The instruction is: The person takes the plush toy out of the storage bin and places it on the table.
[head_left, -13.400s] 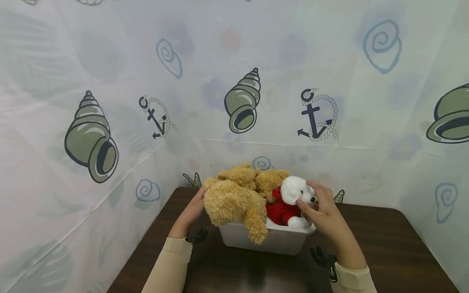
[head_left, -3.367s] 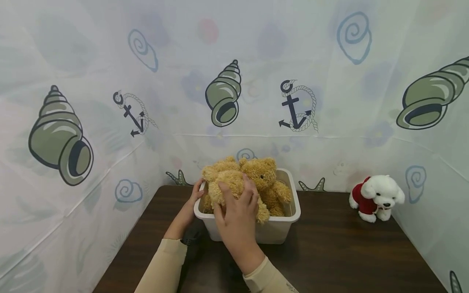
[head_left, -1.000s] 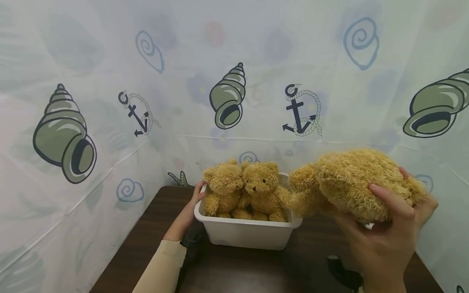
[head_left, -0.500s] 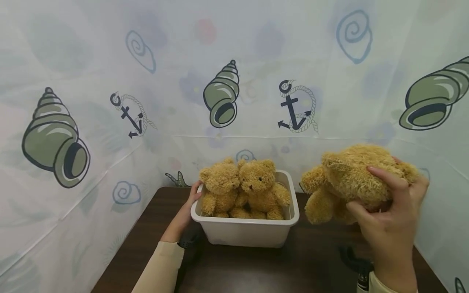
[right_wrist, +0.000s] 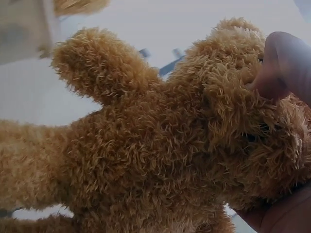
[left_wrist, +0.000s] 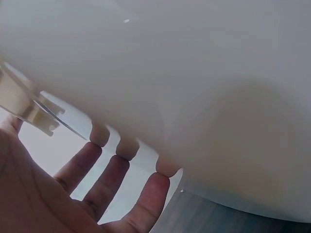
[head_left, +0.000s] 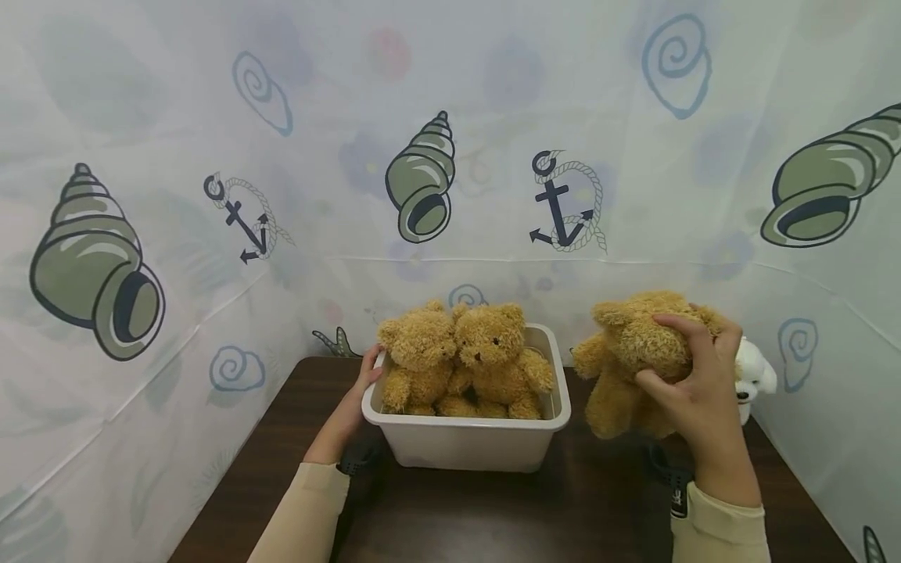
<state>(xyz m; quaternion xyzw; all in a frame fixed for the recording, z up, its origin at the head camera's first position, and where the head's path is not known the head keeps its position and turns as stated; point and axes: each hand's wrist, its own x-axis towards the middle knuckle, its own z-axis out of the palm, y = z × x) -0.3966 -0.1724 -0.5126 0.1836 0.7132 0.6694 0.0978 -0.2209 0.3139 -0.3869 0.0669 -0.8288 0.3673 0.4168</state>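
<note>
In the head view my right hand (head_left: 704,375) grips a curly tan teddy bear (head_left: 651,344) by its head, to the right of the white plastic bin (head_left: 468,442). The bear's legs hang downward. Up close in the right wrist view, the thumb presses into the plush of the teddy bear (right_wrist: 126,160). My left hand (head_left: 355,391) holds the bin's left rim. In the left wrist view, fingertips (left_wrist: 158,187) of that hand meet the outer wall of the bin (left_wrist: 160,73). Two more tan teddy bears (head_left: 418,352) (head_left: 496,356) sit side by side inside the bin.
A white plush dog (head_left: 753,371) stands at the right of the dark wooden table (head_left: 479,524), partly hidden behind my right hand. A pale curtain (head_left: 486,86) printed with shells and anchors encloses the table at the back and sides.
The white dog went from the bin to the table's right. My right hand then lifted a teddy bear out and carried it right; lately the bear has swung more upright and shifted left.
</note>
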